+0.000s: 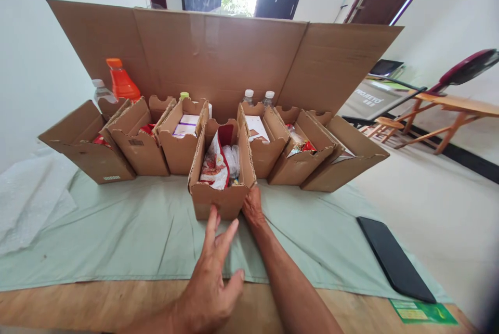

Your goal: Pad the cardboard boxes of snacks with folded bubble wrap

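Note:
A small open cardboard box [218,198] stands on a pale green cloth [117,230], pulled forward out of a row of similar boxes. It holds snack packets [214,167] and white wrapped items. My right hand [253,206] grips the box's lower right corner, fingers hidden behind the side. My left hand [210,277] hovers just in front of the box, fingers stretched out and apart, holding nothing.
Several more filled boxes [132,141] line up behind, with an orange bottle [120,81] and clear bottles [257,97] at the back. A large cardboard sheet [218,53] stands as a backdrop. A black tablet [393,258] and green card [423,312] lie right. Wooden furniture [448,110] stands far right.

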A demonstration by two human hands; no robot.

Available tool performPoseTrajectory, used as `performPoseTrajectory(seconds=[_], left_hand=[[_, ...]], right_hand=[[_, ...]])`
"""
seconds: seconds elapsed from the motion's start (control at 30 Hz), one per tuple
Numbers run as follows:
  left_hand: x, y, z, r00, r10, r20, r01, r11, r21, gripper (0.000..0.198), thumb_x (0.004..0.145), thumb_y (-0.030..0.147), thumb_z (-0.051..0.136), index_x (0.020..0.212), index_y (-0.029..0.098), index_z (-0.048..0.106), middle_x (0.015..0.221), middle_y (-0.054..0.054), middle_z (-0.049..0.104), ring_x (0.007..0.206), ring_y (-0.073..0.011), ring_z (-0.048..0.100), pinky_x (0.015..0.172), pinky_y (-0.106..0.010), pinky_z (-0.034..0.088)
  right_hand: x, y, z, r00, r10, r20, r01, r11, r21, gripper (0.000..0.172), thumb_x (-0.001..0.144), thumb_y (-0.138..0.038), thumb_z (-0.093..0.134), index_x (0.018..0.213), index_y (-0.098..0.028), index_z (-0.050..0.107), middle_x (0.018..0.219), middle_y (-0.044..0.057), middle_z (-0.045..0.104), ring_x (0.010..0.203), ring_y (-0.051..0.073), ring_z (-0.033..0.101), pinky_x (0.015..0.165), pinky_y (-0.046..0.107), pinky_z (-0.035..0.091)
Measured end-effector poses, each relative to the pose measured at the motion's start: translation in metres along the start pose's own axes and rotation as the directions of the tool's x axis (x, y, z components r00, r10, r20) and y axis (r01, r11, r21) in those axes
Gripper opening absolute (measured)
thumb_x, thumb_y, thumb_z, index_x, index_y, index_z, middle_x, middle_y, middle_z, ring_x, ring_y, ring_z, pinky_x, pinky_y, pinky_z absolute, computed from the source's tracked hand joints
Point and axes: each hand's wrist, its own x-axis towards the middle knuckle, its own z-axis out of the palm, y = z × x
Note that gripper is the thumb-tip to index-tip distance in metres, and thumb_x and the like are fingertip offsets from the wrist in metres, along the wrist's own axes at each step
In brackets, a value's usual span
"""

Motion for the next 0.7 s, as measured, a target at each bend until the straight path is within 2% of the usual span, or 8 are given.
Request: performPoseTrajectory(seconds=[0.13, 0.23, 0.3, 0.37, 0.5, 0.6, 0.7], left_hand=[[0.038, -0.013, -0.011, 0.999, -0.042, 0.023, 0.041, 0.999, 0.008, 0.081, 0.085, 0.007, 0.058, 0.16, 0.029, 0.036, 0.176, -0.009, -0.012, 0.159, -0.0416, 0.021, 0.121, -0.065, 0.036], [0.069, -0.02, -0.009, 0.996, -0.077, 0.042, 0.078, 0.997, -0.025, 0.078, 0.084, 0.011, 0.061, 0.158, 0.026, 0.041, 0.176, -0.011, -0.013, 0.157, -0.0456, 0.023, 0.104, -0.057, 0.057], [0.09, -0.024, -0.005, 0.995, -0.097, 0.033, 0.098, 0.995, -0.034, 0.077, 0.082, 0.013, 0.062, 0.156, 0.023, 0.043, 0.175, -0.014, -0.013, 0.157, -0.0477, 0.024, 0.093, -0.051, 0.064], [0.109, -0.027, -0.001, 0.996, -0.092, 0.012, 0.092, 0.995, -0.027, 0.075, 0.08, 0.013, 0.062, 0.154, 0.019, 0.046, 0.175, -0.017, -0.013, 0.155, -0.0486, 0.026, 0.095, -0.052, 0.063], [0.136, -0.035, 0.004, 0.997, -0.075, -0.029, 0.075, 0.997, -0.014, 0.074, 0.078, 0.014, 0.065, 0.151, 0.016, 0.049, 0.175, -0.018, -0.012, 0.155, -0.0478, 0.028, 0.111, -0.058, 0.05], [0.149, -0.042, 0.006, 0.997, -0.068, -0.043, 0.068, 0.998, -0.002, 0.074, 0.076, 0.015, 0.067, 0.149, 0.013, 0.052, 0.174, -0.02, -0.011, 0.154, -0.0468, 0.03, 0.122, -0.059, 0.037], [0.155, -0.045, 0.007, 0.997, -0.066, -0.04, 0.067, 0.998, 0.007, 0.074, 0.075, 0.017, 0.069, 0.147, 0.011, 0.053, 0.174, -0.02, -0.012, 0.154, -0.0465, 0.03, 0.122, -0.057, 0.037]], right_hand=[[0.001, 0.005, 0.001, 0.998, 0.032, -0.057, -0.033, 0.999, -0.019, 0.03, 0.101, -0.039, 0.064, 0.122, -0.017, 0.066, 0.123, 0.008, 0.068, 0.108, 0.022, 0.068, 0.095, 0.045, 0.058], [0.003, 0.009, -0.001, 0.993, 0.043, -0.107, -0.046, 0.999, -0.018, 0.03, 0.101, -0.039, 0.064, 0.121, -0.017, 0.066, 0.122, 0.008, 0.068, 0.108, 0.022, 0.068, 0.095, 0.046, 0.057], [0.004, 0.011, -0.003, 0.991, 0.048, -0.128, -0.05, 0.999, -0.018, 0.03, 0.101, -0.039, 0.064, 0.122, -0.017, 0.066, 0.123, 0.008, 0.068, 0.108, 0.022, 0.068, 0.095, 0.045, 0.058], [0.005, 0.013, -0.003, 0.99, 0.048, -0.136, -0.051, 0.999, -0.02, 0.03, 0.101, -0.039, 0.064, 0.123, -0.017, 0.066, 0.124, 0.009, 0.068, 0.107, 0.022, 0.068, 0.094, 0.045, 0.058], [0.006, 0.016, -0.001, 0.991, 0.043, -0.129, -0.047, 0.999, -0.025, 0.031, 0.101, -0.039, 0.065, 0.124, -0.018, 0.065, 0.125, 0.009, 0.067, 0.107, 0.022, 0.068, 0.093, 0.044, 0.059], [0.007, 0.016, -0.001, 0.992, 0.046, -0.12, -0.05, 0.998, -0.028, 0.032, 0.101, -0.039, 0.065, 0.125, -0.018, 0.065, 0.126, 0.009, 0.067, 0.108, 0.022, 0.068, 0.093, 0.044, 0.059], [0.007, 0.015, -0.002, 0.992, 0.058, -0.114, -0.062, 0.998, -0.029, 0.031, 0.101, -0.038, 0.065, 0.125, -0.018, 0.065, 0.127, 0.009, 0.067, 0.108, 0.022, 0.067, 0.094, 0.044, 0.058]])
